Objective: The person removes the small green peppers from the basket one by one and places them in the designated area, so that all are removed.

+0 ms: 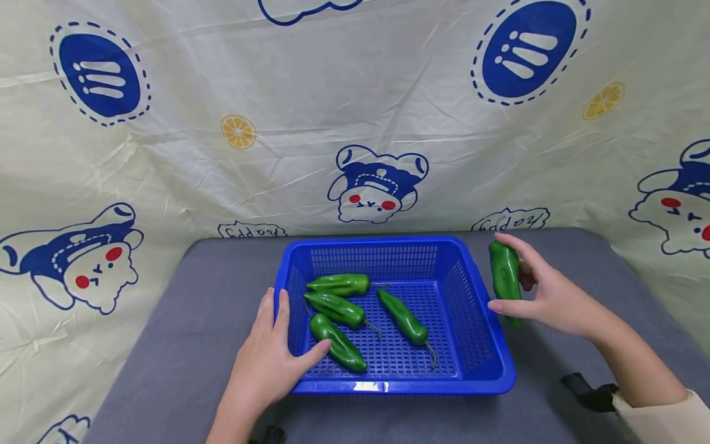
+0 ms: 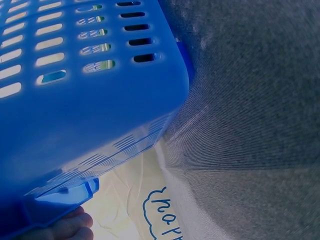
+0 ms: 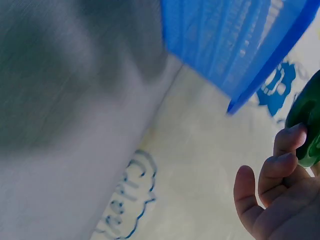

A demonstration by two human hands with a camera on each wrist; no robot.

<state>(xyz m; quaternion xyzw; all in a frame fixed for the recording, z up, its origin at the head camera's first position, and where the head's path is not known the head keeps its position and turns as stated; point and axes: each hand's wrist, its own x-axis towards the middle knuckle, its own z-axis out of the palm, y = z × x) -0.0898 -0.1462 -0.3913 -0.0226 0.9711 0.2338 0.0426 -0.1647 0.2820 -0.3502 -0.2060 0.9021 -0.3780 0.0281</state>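
Observation:
A blue plastic basket (image 1: 383, 386) with slotted walls stands in the middle of the head view. Inside it lie several green peppers (image 1: 405, 317), long and glossy with thin stems. My left hand (image 1: 266, 364) holds the basket's left side, its thumb reaching over the rim above the nearest pepper and its fingers along the outer wall. Just beyond the right rim, my right hand (image 1: 554, 296) grips another green pepper (image 1: 505, 271) lengthwise between thumb and fingers. That pepper (image 3: 307, 120) shows partly at the right wrist view's edge, with the other fingers curled beside it.
A grey cloth-covered table (image 1: 183, 333) spreads under the basket. Behind it hangs a pale curtain (image 1: 299, 179) printed with cartoon bears and orange slices. Dark straps (image 1: 590, 392) circle both wrists.

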